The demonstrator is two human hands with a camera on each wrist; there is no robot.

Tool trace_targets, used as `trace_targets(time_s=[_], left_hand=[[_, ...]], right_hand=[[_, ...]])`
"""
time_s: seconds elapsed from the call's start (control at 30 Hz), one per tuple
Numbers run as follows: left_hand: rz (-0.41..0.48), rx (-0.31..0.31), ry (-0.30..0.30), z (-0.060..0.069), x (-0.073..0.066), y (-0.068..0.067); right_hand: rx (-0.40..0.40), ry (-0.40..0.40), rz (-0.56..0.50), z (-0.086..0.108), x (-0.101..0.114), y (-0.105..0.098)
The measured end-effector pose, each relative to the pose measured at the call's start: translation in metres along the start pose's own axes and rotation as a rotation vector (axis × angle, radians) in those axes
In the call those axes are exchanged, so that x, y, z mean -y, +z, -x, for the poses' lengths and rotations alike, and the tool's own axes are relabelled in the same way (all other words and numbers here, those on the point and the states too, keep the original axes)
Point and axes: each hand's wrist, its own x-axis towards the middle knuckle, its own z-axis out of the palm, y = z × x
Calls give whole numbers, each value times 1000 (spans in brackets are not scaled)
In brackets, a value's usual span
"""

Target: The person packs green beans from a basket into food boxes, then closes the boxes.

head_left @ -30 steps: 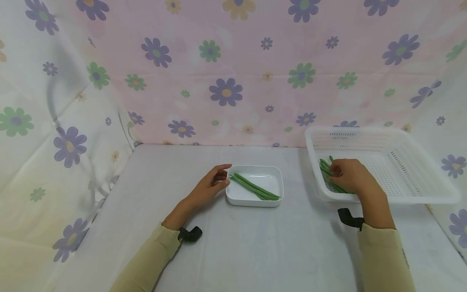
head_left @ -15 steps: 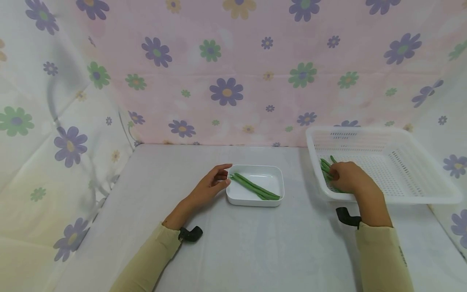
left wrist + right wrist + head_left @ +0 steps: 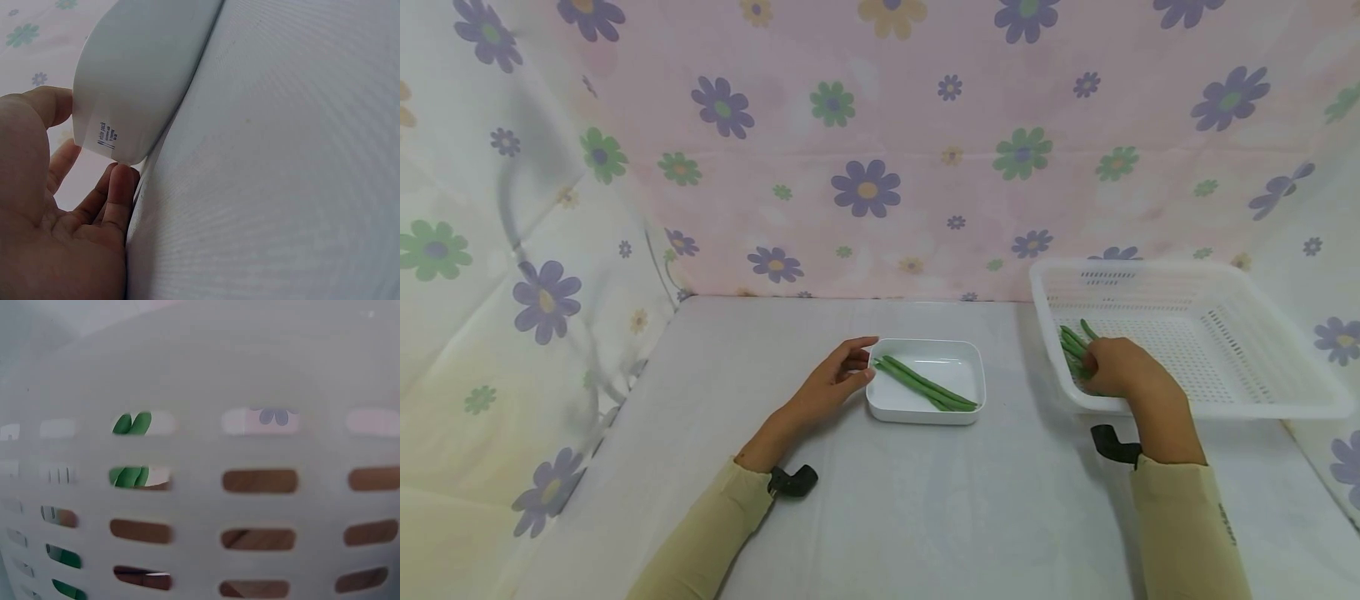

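The beans (image 3: 1072, 342) I'm working with lie at the left end of the basket (image 3: 1210, 410), partly under my right hand (image 3: 1122, 367). Its fingers curl down among them; I can't tell whether they have hold of any. The basket's wall blocks my right wrist view, leaving strips of green and hand through the slots. Well to the left, more beans (image 3: 925, 385) lie slantwise in the dish (image 3: 958, 371). My left hand (image 3: 826, 387) touches its left end, fingers loosely bent, thumb apart. Flowered cloth (image 3: 790, 150) hangs behind.
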Motion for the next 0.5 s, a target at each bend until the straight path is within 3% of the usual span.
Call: trace_targets(time_s=[0.2,0.5], left_hand=[[0,2,-7,0,-1,0],[-2,5,-12,-1,0,0]], right_hand=[[26,72,-5,3,0,0],[28,85,2,3,-1,0]])
